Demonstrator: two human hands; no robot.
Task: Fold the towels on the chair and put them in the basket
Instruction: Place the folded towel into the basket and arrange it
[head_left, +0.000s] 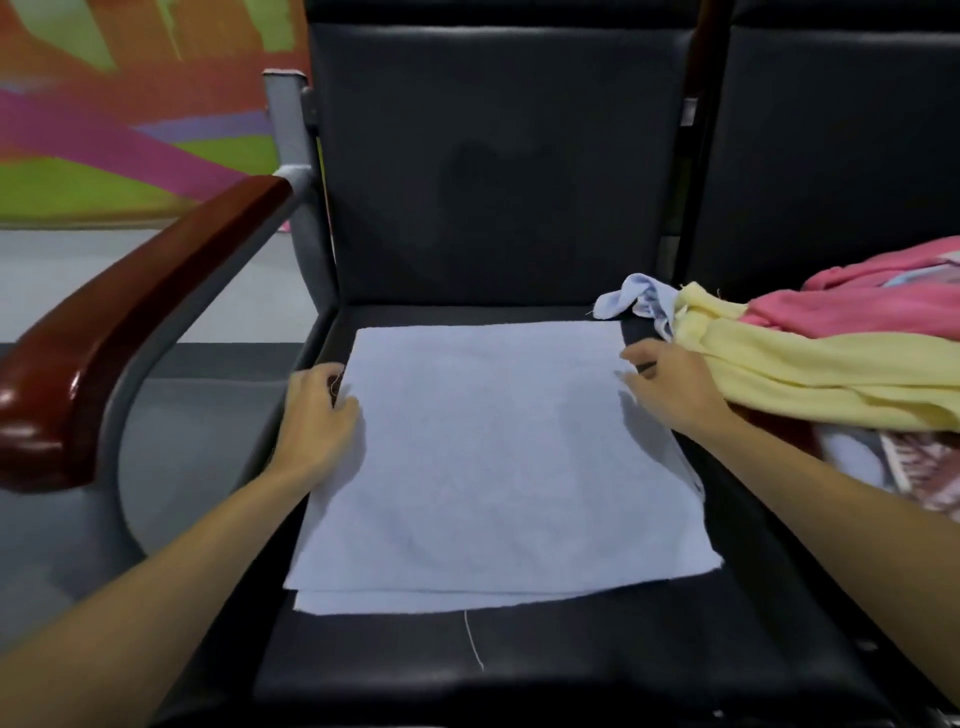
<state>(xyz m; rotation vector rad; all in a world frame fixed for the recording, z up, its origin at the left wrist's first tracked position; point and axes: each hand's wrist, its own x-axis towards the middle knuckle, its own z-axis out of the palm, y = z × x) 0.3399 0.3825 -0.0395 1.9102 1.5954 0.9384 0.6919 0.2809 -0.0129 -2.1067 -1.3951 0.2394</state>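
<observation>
Your left hand is pinching the left edge of the pale blue folded cloth towel on the black padded chair seat. Your right hand is touching its right edge (gripping or not, I cannot tell). Pulling unevenly is risking the layers slipping apart.

Dim, even light from overhead. Glare streaks the glossy reddish-brown wooden armrest. Soft shadows lie on the pale blue folded towel beside the left hand and right hand. The focus is soft, the multicoloured striped wall is blurred, and the edges bow.
</observation>
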